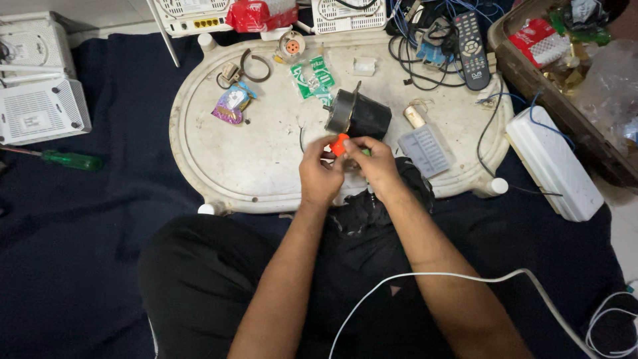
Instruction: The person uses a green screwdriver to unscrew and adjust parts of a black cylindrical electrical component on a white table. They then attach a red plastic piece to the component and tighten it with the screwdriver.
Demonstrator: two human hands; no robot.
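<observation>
My left hand (320,174) and my right hand (374,163) meet over the near edge of a white oval tray (199,159). Together they pinch a small orange part (339,143), with a bit of green showing beside my right fingers. Just beyond the hands a black cylindrical motor (359,115) lies on its side on the tray. A black bundle sits under my right wrist, partly hidden.
On the tray lie a green packet (312,76), a purple wrapper (230,106), a ring (256,65) and a grey perforated block (426,149). A remote (470,41), tangled cables, white router boxes (41,112), a green-handled screwdriver (70,159) and a white cable (465,278) surround it.
</observation>
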